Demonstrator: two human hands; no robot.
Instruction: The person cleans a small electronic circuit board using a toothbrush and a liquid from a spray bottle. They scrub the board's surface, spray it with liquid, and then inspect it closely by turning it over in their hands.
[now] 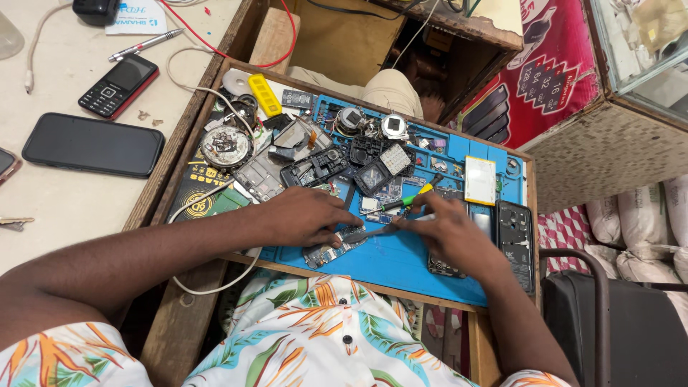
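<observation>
Circuit board [331,251] of a small phone lies near the front edge of the blue mat [401,261], and my left hand [304,215] presses flat on its upper end to pin it there. My right hand [448,233] has its grip pinched around a thin metal tool [376,232], tweezers as far as I can make out, whose tip reaches the board just beside my left fingertips; a green and yellow screwdriver [405,201] lies aslant above that hand, and I cannot tell whether I am holding it too. I judge this to be the prying or picking stage on the board, so the next move calls for a steady left hand and a fine, light touch at the tip so nothing skids off. Counting outward: one board under my hands, one pale battery [479,180] upright on the mat, one dark phone back [515,240] at the right edge, two round silver parts [373,123] at the far edge, and one yellow plastic bar [264,94]. On the bench [64,201] to the left lie one black smartphone [93,145], one red and black keypad phone [118,85] and one pen [145,44].
</observation>
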